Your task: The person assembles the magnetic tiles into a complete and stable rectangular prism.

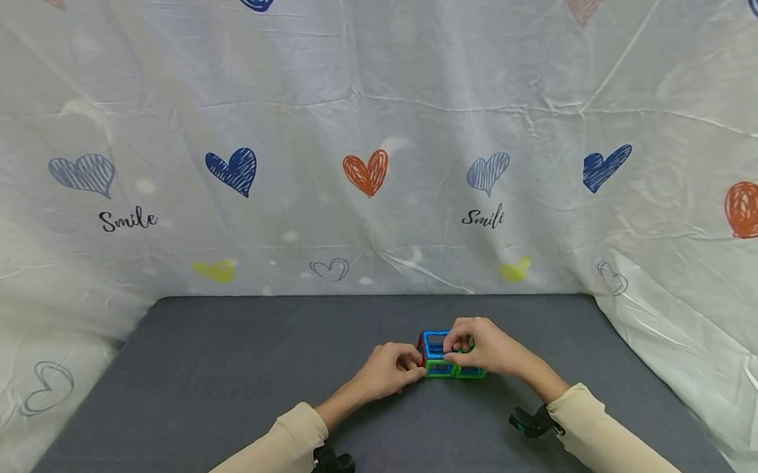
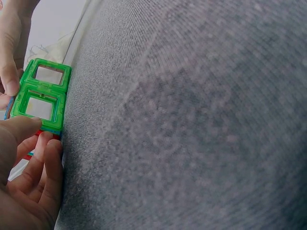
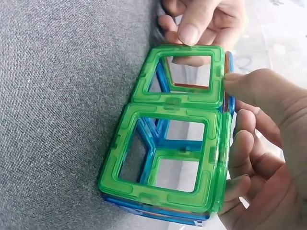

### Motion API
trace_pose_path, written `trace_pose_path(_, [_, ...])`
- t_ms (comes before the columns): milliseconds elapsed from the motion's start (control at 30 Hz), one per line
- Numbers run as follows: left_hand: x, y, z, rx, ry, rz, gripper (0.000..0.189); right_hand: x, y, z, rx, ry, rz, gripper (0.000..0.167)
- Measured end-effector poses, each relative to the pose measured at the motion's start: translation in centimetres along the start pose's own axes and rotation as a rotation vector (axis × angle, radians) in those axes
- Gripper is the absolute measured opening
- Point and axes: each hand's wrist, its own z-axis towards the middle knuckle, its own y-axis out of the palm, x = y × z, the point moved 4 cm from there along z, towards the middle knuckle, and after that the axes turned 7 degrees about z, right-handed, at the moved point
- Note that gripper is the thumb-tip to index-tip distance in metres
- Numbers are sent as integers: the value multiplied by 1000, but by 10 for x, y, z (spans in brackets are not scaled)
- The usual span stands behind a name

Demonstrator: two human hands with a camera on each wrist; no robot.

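On the dark table, a two-cube-wide box of magnetic tiles stands between both hands. Green square tiles form its near side, with blue edges and red ones at its left end. My left hand holds that left end, the thumb on the green frame and the fingers curled by the red edge. From the right, my right hand pinches the top, its thumb on the edge of a blue tile and its fingers curled beside the green rim. Fingers partly hide the top and back.
The grey tabletop runs back to a white curtain printed with hearts and the word Smile. Black wrist-camera mounts hang beneath the cream sleeves, close to the table.
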Motion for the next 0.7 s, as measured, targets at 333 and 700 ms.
trace_pose_path(333, [-3, -4, -1, -10, 9, -54, 14, 14, -30, -19, 130, -78, 138, 19])
trace_pose_path(700, [-1, -11, 1, 116, -97, -235, 51, 61, -38, -52, 60, -11, 350, 53])
